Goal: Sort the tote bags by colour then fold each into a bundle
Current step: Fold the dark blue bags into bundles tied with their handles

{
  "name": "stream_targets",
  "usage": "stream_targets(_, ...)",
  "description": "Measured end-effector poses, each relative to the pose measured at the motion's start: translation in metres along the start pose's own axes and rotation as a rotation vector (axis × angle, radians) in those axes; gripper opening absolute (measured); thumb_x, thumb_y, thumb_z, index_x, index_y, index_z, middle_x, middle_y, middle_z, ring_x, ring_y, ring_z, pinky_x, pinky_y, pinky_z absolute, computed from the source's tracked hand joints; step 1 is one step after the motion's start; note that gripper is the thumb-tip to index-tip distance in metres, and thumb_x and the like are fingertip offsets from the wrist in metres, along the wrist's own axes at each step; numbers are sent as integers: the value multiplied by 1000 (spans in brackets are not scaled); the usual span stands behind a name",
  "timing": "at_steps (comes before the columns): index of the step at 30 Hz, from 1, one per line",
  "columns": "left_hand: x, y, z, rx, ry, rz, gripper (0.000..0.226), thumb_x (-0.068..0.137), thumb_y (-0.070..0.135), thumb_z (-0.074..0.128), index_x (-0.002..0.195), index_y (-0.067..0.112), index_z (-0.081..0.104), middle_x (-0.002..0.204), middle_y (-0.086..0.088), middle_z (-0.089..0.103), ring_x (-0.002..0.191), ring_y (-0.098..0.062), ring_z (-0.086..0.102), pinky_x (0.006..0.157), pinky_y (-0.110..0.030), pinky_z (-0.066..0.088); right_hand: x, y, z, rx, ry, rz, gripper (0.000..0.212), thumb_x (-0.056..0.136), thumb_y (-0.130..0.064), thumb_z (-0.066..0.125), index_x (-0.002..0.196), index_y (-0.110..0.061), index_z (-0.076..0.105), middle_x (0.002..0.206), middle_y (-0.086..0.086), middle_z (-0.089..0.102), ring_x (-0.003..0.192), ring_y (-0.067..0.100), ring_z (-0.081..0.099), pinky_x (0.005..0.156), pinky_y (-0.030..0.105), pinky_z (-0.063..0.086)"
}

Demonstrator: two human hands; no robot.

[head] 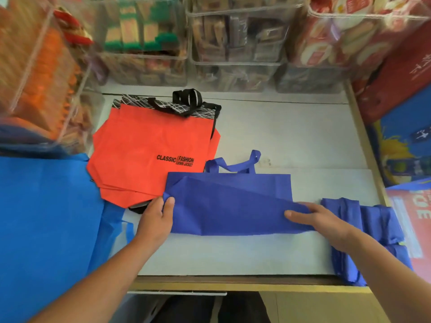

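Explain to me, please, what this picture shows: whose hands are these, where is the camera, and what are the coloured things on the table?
There is no machine here. A person wears one camera on the head, and it looks down at their own two hands. On the pale table lie orange tote bags over a black patterned bag, a light blue bag at the left, and a folded purple-blue bundle at the right. The left hand pinches the left edge of a half-folded purple-blue tote bag; the right hand holds its right end.
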State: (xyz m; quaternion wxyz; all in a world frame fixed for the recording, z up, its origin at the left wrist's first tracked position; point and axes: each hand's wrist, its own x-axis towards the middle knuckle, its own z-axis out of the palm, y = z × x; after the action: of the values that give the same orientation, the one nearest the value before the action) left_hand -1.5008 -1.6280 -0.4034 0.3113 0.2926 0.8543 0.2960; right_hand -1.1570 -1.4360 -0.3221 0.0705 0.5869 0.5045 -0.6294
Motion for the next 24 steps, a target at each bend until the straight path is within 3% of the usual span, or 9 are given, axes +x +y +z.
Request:
stream_targets(2,6,3,6,-8,62,-51,42,106,30,49,70,17,33,69,-2,43,72,-27,43,67,-39,31,14,5,3,89,78,-95,38,89,-42,74,117,-17,72,109,-6,78,102,16,74,101,38,52)
stream_targets(4,11,5,11,-6,102,-74,41,106,28,51,69,18,34,69,-2,45,74,-30,46,68,-38,30,31,3,10,62,250,-140,38,92,-44,72,94,-6,68,81,-2,73,76,23,69,75,35,54)
stream_targets(6,14,5,14,3,151,-74,42,105,25,55,69,17,34,67,-3,45,74,-33,49,68,-37,30,51,1,15,-16,416,-163,54,87,-49,75,70,-7,45,61,0,43,61,25,42,58,34,35)
stream_targets(8,17,6,12,83,216,-33,39,100,22,63,71,16,38,73,-7,48,78,-39,53,67,-40,34,72,-1,16,-114,521,-176,55,84,-54,75,68,-15,41,62,0,37,62,26,38,58,33,30)
stream_targets(10,18,6,6,389,301,69,22,87,20,76,90,13,56,98,-12,59,94,-41,56,73,-47,44,92,-4,18,-284,574,-160,49,88,-60,67,81,-14,54,79,0,56,70,30,53,62,34,37)
stream_targets(12,21,5,9,623,239,308,53,78,18,82,127,12,62,137,-15,56,120,-40,52,95,-56,45,107,-3,21,-473,602,-158,45,92,-66,57,94,-21,54,100,-2,55,79,25,56,67,36,41)
stream_targets(15,20,9,28,726,-25,639,71,92,44,62,155,21,42,167,-10,28,154,-35,25,123,-53,18,120,-1,28,-590,647,-148,45,91,-70,53,96,-26,50,104,-2,50,78,25,55,67,38,45)
stream_targets(20,28,-10,56,839,-225,590,93,89,78,40,164,34,9,172,-1,-11,157,-31,-16,124,-55,-2,129,10,44,-817,939,-480,50,96,-40,64,138,-12,56,135,18,53,121,43,52,99,55,43)
stream_targets(24,32,-18,60,846,-201,590,93,88,83,38,164,38,8,173,1,-11,158,-30,-14,125,-57,1,124,25,74,-1031,761,-797,57,98,-49,51,150,-25,52,159,14,41,147,46,31,122,62,17)
